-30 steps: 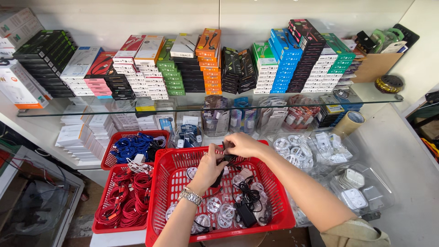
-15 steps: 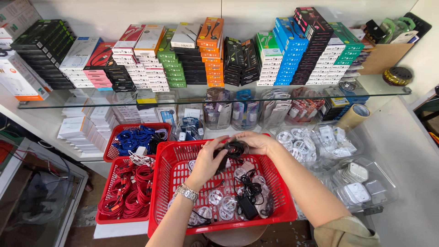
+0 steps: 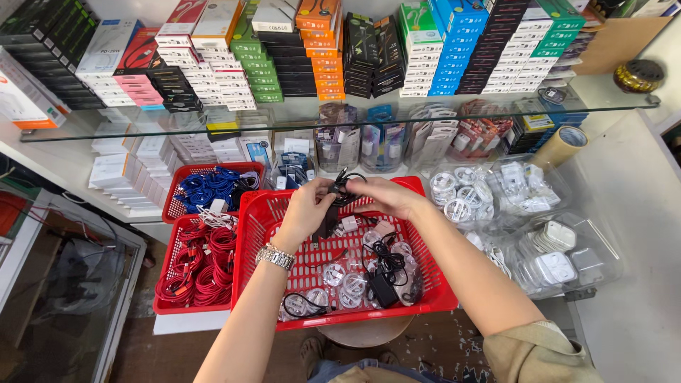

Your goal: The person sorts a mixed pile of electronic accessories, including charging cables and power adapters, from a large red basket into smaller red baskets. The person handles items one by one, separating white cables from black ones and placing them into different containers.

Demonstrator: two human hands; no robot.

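Note:
Both of my hands are over the far part of a large red plastic basket (image 3: 440, 294). My left hand (image 3: 306, 209), with a metal watch on its wrist, and my right hand (image 3: 386, 195) hold a coiled black cable (image 3: 342, 186) between them. A black plug hangs from it under my left hand. Inside the basket lie coiled white cables in clear bags (image 3: 342, 284), a black charger with its cord (image 3: 386, 273) and small white adapters (image 3: 351, 223).
Two smaller red baskets sit to the left, one with blue cables (image 3: 213, 186), one with red cables (image 3: 202, 262). Clear bags of white chargers (image 3: 553, 262) lie to the right. A glass shelf (image 3: 319, 117) carries stacked coloured boxes. A tape roll (image 3: 560, 145) stands at right.
My hands have stayed over the basket's far end and keep working the black cable; the coil now sits between both hands. The view has shifted slightly.

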